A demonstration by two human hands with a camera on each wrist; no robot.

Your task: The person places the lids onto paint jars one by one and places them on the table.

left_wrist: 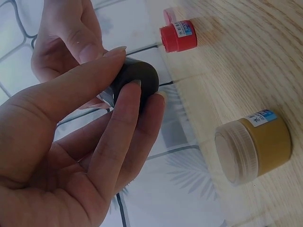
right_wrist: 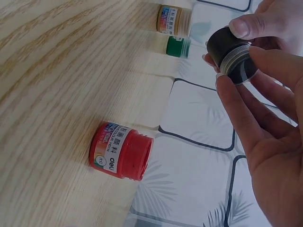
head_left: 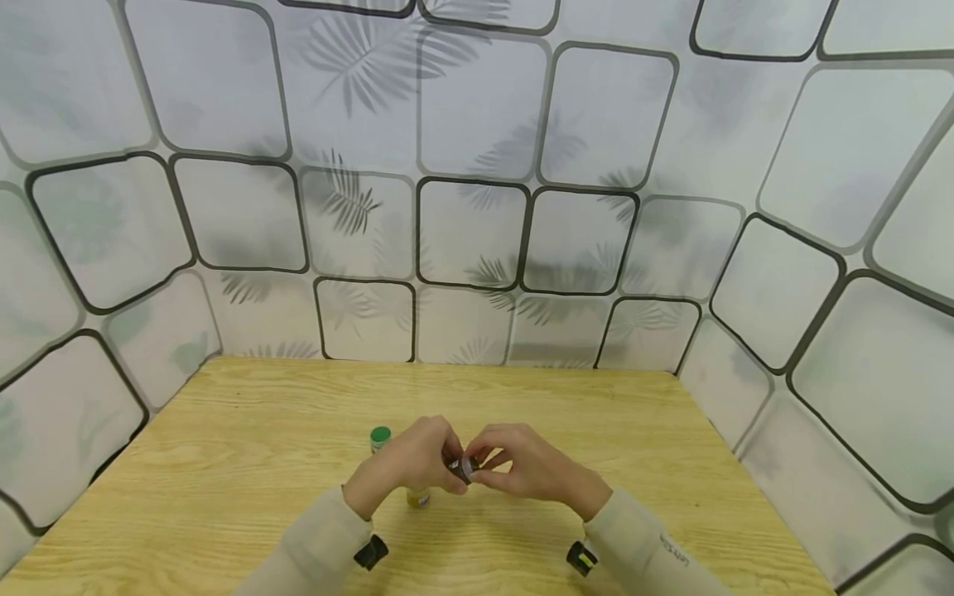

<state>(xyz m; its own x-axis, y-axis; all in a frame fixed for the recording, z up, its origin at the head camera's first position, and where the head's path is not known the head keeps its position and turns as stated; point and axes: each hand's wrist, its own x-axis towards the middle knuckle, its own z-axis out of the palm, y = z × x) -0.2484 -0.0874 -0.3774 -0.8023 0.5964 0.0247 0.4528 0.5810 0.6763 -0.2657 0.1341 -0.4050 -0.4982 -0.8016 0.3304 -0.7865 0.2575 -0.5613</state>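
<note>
My left hand (head_left: 415,454) grips a small black paint jar (right_wrist: 223,43) by its body, tilted on its side above the table. The fingers and thumb of my right hand (head_left: 531,465) pinch the rim of its clear screw lid (right_wrist: 236,61), which sits at the mouth of the jar. In the left wrist view the rounded black base (left_wrist: 147,78) shows between the left fingers, and the lid is hidden there. Both hands meet in front of me over the middle of the table.
On the wooden table (head_left: 298,406) stand a yellow-ochre jar (left_wrist: 274,144) with a clear lid, a green jar (head_left: 380,434) and a lidless red jar (right_wrist: 113,151). A clear disc-shaped lid (left_wrist: 169,15) lies near the red jar. Patterned cloth (head_left: 477,232) surrounds the table.
</note>
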